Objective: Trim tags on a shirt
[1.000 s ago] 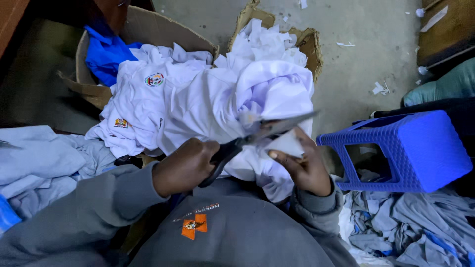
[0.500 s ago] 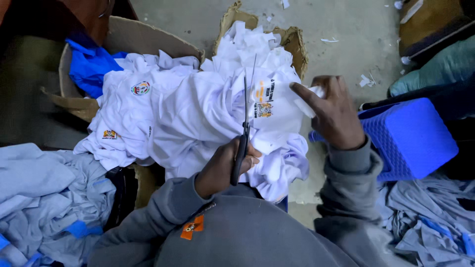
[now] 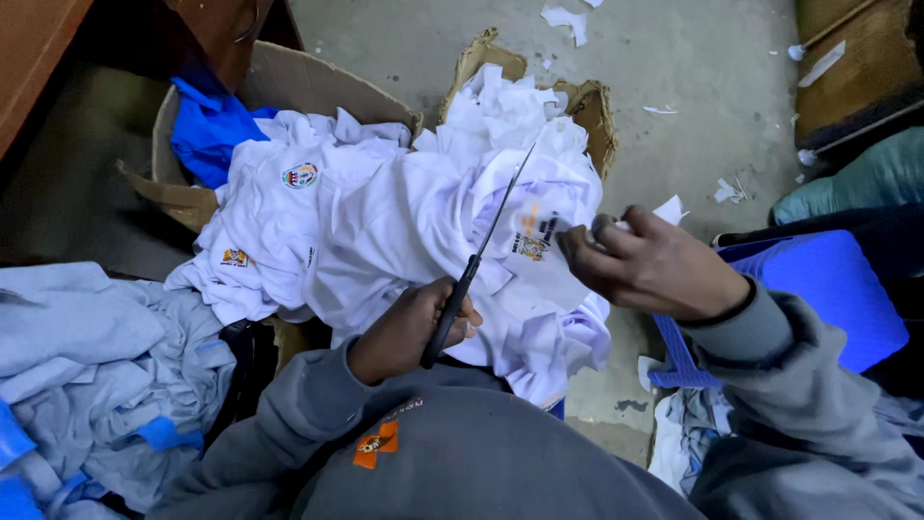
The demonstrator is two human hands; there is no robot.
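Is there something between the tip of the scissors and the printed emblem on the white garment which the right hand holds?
Nothing visible. The scissors in the left hand lie shut over the white garment, and only bare cloth separates their tip from the printed emblem. The right hand grips the cloth beside the emblem.

shirt pile (image 3: 385, 231): in and spilling over cardboard box (image 3: 289, 82), straight ahead
scissors (image 3: 474, 262): in left hand (image 3: 409, 332), blades over pile, tip pointing away
right hand (image 3: 659, 265): right of scissors, pinching pile's right edge
stool (image 3: 837, 299): right of pile, under right forearm
cloth heap (image 3: 106, 376): left, beside box
scraps (image 3: 731, 188): on floor (image 3: 693, 58), behind stool
folded fabric (image 3: 207, 125): in box, behind pile's left side
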